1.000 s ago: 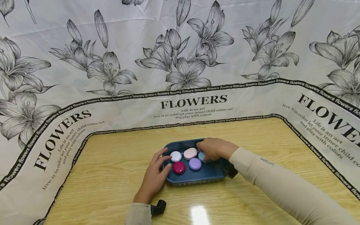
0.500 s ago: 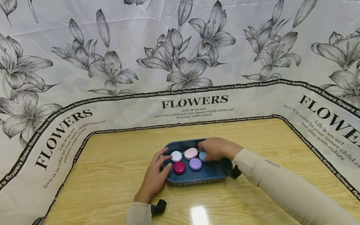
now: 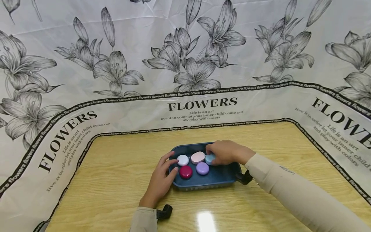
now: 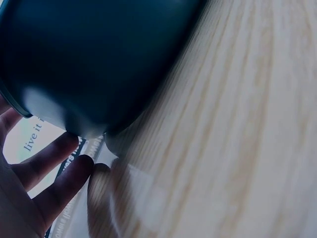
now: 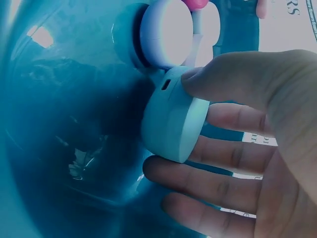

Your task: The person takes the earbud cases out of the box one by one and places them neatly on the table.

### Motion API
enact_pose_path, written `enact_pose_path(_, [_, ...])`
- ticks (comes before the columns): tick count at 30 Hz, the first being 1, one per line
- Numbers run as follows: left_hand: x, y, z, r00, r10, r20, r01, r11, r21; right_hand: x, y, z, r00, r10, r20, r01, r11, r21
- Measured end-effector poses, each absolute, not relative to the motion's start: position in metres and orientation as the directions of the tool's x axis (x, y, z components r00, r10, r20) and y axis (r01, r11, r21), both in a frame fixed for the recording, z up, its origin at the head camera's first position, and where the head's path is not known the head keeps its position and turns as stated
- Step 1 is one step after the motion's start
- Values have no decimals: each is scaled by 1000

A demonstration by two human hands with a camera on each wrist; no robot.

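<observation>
In the head view my right hand [image 3: 229, 153] reaches into the dark blue tray [image 3: 207, 185] at its right part. Its thumb and fingers pinch a light blue rounded case [image 5: 173, 116], like an earbud case with a seam and a small slot. My left hand [image 3: 161, 180] rests at the tray's left end, its fingers extended along the rim and outer wall [image 4: 99, 59]. Beside it in the tray lie a white case [image 3: 183, 160] and a crimson one [image 3: 185, 172]. A pink case [image 3: 198, 158] and a lilac case [image 3: 202, 168] lie nearer the right hand.
The tray stands on a wood-grain table [image 3: 121, 167]. Behind and on both sides hangs a white flower-printed cloth [image 3: 162, 74]. Each wrist carries a black mount, such as the right one [image 3: 244, 177], close to the tray's right end.
The right wrist and forearm have shifted slightly right, showing more of the tray's right end. The head view has drifted a little. The left hand stays at the tray.
</observation>
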State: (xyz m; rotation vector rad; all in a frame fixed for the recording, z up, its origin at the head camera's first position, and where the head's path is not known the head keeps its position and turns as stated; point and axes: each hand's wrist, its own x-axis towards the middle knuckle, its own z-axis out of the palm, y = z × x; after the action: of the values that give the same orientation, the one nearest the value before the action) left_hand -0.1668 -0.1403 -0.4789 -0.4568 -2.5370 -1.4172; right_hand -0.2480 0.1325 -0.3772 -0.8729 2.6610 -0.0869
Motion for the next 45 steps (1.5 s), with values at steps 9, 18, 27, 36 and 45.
enact_pose_path(9, [-170,-140,-477,-928,182,325,372,494,786,-248,136,-375,-761,-600,-246,-558,799,-224])
enact_pose_path(18, [-172,-141,-476,-929,179,323,369,495,787,-249,139,-370,-773,-610,-177,-557,785,-271])
enact_pose_path(27, [-174,-142,-473,-929,167,332,370,491,789,-252,142,-366,-776,-622,-108,-561,758,-334])
enact_pose_path(36, [-171,-142,-473,-926,160,341,375,487,789,-245,148,-372,-773,-632,-55,-534,695,-482])
enact_pose_path(45, [-164,-140,-481,-937,153,315,349,486,801,-237,160,-384,-773,-634,-27,-513,649,-561])
